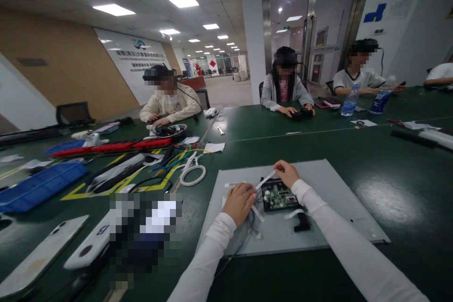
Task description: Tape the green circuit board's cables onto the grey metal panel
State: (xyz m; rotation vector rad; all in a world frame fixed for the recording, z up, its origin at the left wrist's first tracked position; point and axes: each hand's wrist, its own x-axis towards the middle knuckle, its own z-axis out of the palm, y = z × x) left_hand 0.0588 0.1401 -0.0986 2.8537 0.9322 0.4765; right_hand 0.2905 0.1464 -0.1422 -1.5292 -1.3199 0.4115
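Note:
A narrow white tape strip (266, 180) stretches between my hands above a flat grey panel (329, 188). My right hand (287, 174) pinches its upper end between the fingertips. At the lower end my left hand (240, 203) is closed over the strip, its fingers together and low over the panel. Just right of the strip lies a green circuit board (280, 198) in a black frame. Thin grey cables (244, 241) run out from under my left hand. Further white strips lie beside the board, and a black bracket-like part (302, 223) sits below it.
Left of the panel are a white tape roll (193, 175), coloured wires, a blue tray (42, 184), a white phone (44, 255) and a white handheld device (94, 240). A small wrench (221, 130) lies farther back. Several people sit across the table, near water bottles (350, 101).

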